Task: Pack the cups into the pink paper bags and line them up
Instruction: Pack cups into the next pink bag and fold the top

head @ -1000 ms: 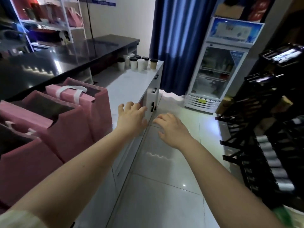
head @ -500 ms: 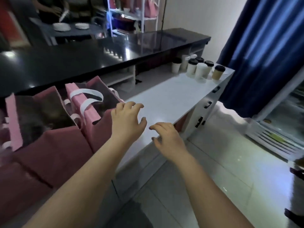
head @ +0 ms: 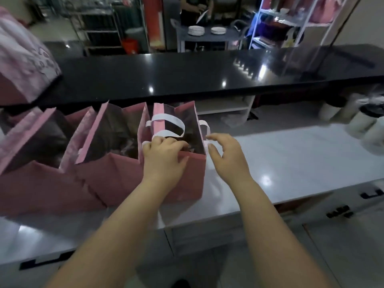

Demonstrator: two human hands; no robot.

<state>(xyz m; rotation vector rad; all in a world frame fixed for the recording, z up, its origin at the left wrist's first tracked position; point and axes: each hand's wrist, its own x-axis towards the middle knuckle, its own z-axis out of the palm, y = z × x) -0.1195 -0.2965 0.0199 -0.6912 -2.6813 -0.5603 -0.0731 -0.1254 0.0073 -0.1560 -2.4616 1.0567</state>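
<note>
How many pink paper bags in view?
3, in a row: rightmost bag held by the left hand, middle bag beside it, leftmost bag at the frame edge. A blurred pink thing top left may be another.

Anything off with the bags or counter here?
Nothing spilled or torn. One snag: on the rightmost pink bag, the white handle flops across the open mouth, likely in a cup's way. Left hand grips its front rim; right hand hovers open beside it.
</note>
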